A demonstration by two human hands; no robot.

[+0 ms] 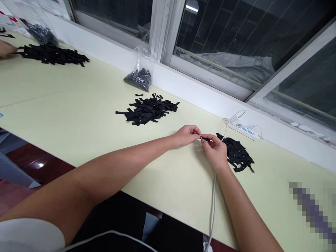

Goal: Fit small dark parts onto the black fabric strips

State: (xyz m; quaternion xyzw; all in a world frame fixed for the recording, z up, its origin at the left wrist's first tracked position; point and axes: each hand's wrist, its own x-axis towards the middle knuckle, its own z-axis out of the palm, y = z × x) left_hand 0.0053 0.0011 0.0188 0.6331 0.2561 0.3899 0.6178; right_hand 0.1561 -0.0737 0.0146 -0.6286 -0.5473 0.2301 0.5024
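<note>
Between my two hands, just above the pale yellow table (pixel 168 185), is a short black fabric strip (pixel 205 139) with a small whitish spot at its left end. My left hand (pixel 187 135) pinches that left end between thumb and fingers. From the other side my right hand (pixel 215 150) grips the strip, its thumb below and index finger above. Beside and partly behind my right hand lies a pile of similar black strips (pixel 238 154). Farther left spreads another pile of black strips (pixel 149 110).
A clear plastic bag (pixel 140 75) with black pieces stands by the wall. A power strip (pixel 244 130) with a white cable (pixel 214 203) sits along the back. At far left, another person's hand (pixel 6 49) touches a third pile (pixel 52 54) near another bag (pixel 42 33).
</note>
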